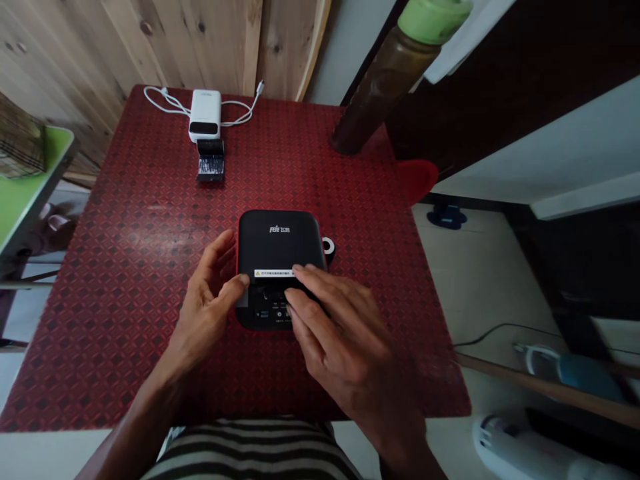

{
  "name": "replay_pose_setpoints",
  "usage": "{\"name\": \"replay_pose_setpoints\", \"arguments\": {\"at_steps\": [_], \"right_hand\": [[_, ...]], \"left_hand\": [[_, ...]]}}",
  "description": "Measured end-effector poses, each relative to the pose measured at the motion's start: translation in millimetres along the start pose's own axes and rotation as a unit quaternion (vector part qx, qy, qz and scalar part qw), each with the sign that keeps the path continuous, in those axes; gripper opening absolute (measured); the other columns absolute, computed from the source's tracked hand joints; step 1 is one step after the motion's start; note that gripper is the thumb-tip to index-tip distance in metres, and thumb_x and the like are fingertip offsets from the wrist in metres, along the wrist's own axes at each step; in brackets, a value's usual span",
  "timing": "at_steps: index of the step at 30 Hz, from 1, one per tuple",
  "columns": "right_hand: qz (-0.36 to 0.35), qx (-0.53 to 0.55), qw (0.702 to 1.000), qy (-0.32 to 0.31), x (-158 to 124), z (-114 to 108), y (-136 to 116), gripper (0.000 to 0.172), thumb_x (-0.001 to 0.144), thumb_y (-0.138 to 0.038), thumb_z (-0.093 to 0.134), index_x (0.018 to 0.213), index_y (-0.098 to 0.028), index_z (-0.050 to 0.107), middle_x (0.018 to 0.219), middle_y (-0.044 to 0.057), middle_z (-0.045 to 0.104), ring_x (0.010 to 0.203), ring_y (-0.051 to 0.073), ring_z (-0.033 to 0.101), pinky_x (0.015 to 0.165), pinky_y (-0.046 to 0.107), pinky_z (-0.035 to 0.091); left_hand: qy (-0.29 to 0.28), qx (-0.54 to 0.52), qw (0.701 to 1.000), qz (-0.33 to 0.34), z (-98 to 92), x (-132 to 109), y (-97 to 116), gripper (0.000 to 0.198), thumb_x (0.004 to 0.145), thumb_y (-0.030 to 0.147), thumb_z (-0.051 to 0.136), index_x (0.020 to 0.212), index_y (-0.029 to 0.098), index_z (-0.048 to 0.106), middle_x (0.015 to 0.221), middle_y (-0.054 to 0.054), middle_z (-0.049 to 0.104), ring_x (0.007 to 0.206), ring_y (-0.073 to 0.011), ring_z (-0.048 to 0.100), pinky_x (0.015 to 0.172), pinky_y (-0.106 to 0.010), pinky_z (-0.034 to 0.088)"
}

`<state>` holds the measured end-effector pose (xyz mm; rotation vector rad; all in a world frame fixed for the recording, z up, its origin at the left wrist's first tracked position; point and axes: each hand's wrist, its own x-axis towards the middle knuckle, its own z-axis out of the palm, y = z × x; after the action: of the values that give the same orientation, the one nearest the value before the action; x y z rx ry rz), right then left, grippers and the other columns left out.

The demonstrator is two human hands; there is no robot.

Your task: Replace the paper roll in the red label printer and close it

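A flat black box-shaped device (280, 247) with rounded corners, a white logo and a white warning strip lies on the red table. Small buttons and printed markings show on its near panel. My left hand (205, 300) is at its left side, thumb on the edge by a small grey translucent patch (242, 297), fingers curled along the side. Across the near right part lies my right hand (345, 327), its fingers stretched out and fingertips touching the panel and strip end. That hand hides the device's right corner. A small black roll with a white ring (328, 247) sits against the right side.
Toward the back are a white power bank (205, 113) with white cables and a black, partly unrolled strip (211, 160). A tall brown bottle (380, 83) with a green lid stands back right. A red stool (419, 179) shows beyond the table's right edge.
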<state>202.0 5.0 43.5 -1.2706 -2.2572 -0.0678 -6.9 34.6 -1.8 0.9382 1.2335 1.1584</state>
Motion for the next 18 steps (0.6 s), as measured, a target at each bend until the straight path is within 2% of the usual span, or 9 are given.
{"name": "replay_pose_setpoints", "arguments": {"at_steps": [3,8,12,14,18], "right_hand": [[-0.002,0.005,1.0,-0.017,2.0,-2.5,0.0,0.018,0.112,-0.004,0.068,0.123,-0.013,0.08,0.134,0.013,0.091,0.128,0.028,0.087,0.109,0.045,0.068],[0.005,0.008,1.0,-0.017,5.8,-1.8,-2.7,0.014,0.114,-0.008,0.068,0.121,-0.012,0.08,0.13,0.012,0.092,0.124,0.028,0.088,0.109,0.044,0.067],[0.011,0.021,1.0,-0.012,3.9,1.5,-1.7,0.015,0.114,-0.007,0.067,0.121,-0.015,0.079,0.129,0.012,0.092,0.124,0.027,0.088,0.11,0.043,0.068],[0.022,0.045,0.999,-0.008,-0.6,1.1,0.5,0.022,0.114,-0.007,0.067,0.132,-0.016,0.076,0.133,0.012,0.091,0.128,0.026,0.087,0.113,0.044,0.069],[0.085,0.075,0.992,0.049,-19.0,-1.6,7.7,0.05,0.111,-0.01,0.071,0.16,-0.021,0.066,0.145,0.015,0.086,0.137,0.03,0.083,0.114,0.05,0.071]], "left_hand": [[-0.01,-0.021,1.0,-0.02,0.3,-1.5,1.5,0.063,0.099,0.039,0.085,0.159,0.03,0.068,0.171,-0.011,0.069,0.163,-0.0363,0.062,0.138,-0.059,0.049],[-0.012,-0.016,1.0,-0.02,1.7,-2.4,4.6,0.06,0.1,0.039,0.086,0.157,0.031,0.069,0.165,-0.011,0.073,0.155,-0.0356,0.069,0.131,-0.055,0.058],[-0.008,-0.01,1.0,-0.011,2.7,-2.5,2.2,0.059,0.1,0.041,0.087,0.155,0.031,0.071,0.164,-0.01,0.075,0.152,-0.0356,0.072,0.128,-0.054,0.06],[0.003,-0.008,1.0,-0.02,1.0,-4.8,-0.1,0.061,0.099,0.045,0.088,0.156,0.031,0.071,0.163,-0.01,0.075,0.152,-0.0362,0.072,0.129,-0.055,0.058],[0.016,-0.002,0.999,-0.04,-9.1,-14.7,-3.3,0.058,0.103,0.052,0.085,0.157,0.032,0.074,0.165,-0.009,0.074,0.156,-0.0373,0.068,0.129,-0.055,0.057]]}}
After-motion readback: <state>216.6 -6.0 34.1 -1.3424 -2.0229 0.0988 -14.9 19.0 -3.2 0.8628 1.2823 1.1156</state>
